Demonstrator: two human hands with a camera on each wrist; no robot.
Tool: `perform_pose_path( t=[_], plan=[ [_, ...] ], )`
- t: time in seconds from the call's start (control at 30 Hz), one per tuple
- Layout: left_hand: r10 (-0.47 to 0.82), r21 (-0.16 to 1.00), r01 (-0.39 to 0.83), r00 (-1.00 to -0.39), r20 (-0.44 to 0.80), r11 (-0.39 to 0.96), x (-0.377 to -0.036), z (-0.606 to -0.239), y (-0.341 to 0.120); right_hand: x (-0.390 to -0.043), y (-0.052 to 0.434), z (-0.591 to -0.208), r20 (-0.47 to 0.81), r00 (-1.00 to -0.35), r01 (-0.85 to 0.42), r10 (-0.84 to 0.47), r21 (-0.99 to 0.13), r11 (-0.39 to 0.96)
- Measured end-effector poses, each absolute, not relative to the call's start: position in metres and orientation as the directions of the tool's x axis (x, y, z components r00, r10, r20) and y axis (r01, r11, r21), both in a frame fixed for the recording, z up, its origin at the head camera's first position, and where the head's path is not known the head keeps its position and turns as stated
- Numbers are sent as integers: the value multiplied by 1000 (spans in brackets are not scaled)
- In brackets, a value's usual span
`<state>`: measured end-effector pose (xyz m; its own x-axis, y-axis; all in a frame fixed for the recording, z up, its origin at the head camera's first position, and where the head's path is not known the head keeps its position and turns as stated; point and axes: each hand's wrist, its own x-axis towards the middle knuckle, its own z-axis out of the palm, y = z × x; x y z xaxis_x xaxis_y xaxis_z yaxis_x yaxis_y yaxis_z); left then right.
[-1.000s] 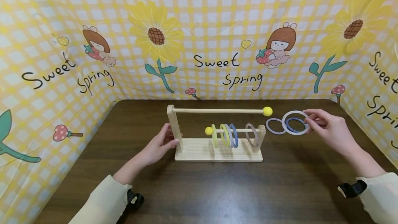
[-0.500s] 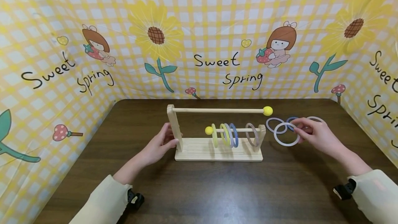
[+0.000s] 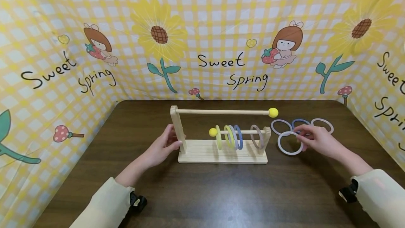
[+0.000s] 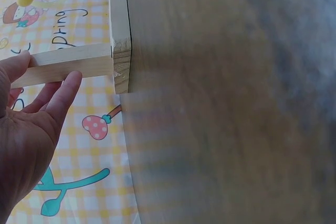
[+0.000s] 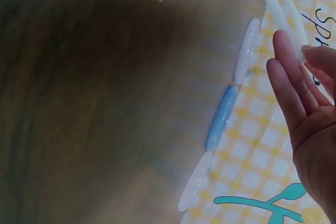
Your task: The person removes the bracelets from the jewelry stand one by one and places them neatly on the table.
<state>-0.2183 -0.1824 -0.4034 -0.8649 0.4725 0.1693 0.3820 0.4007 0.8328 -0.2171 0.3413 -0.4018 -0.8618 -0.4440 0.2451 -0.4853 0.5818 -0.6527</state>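
Observation:
In the head view a wooden ring stand sits mid-table, with a high rod and a lower rod, each tipped by a yellow ball. Several coloured rings hang on the lower rod. My left hand grips the stand's tall left post; the left wrist view shows thumb and fingers on opposite sides of that post. To the right of the stand, my right hand pinches a white ring between thumb and fingertips. The right wrist view shows this white ring raised off the table.
Behind the right hand, a lavender ring, a blue ring and a pale pink ring lie on the dark wooden table. A yellow checked cloth encloses the table's back and sides.
My right hand has brought the white ring left and toward me, away from the other loose rings, uncovering the pale pink one. The left hand stays on the post.

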Motion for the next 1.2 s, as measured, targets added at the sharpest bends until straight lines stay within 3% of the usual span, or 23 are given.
perform_pose_path(
  t=[0.4,1.2],
  plan=[
    [478,830,391,-860,177,396,-218,-402,-182,-229,343,-408,74,-907,-333,-414,-729,599],
    [481,836,382,-861,166,395,-218,-402,-184,-239,339,-420,26,-914,-332,-405,-623,708]
  ],
)
